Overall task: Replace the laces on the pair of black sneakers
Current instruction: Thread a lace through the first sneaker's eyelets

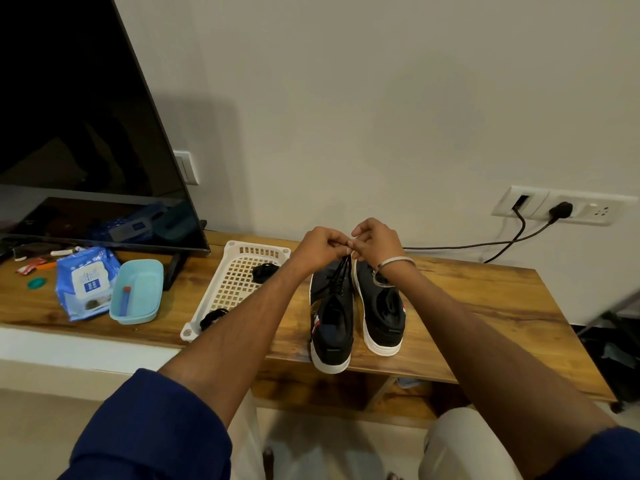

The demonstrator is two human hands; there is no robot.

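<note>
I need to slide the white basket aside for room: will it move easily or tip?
The white basket looks like thin perforated plastic, so probably light and easy to slide. It is shallow and flat, so unlikely to tip. The black lace bundles inside may shift.

Below the two hands' grip (349, 249), two sneakers (356, 317) stand side by side on the worktop (485, 306); left of it a basket (239, 282), farther left a tub (138, 292).

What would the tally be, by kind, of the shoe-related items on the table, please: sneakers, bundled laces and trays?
Black sneakers: 2, the left sneaker with a lace in it, pinched by both hands, and the right sneaker
Bundled black laces: 2, one bundle and another, both in the tray
White trays: 1
Total: 5
</note>
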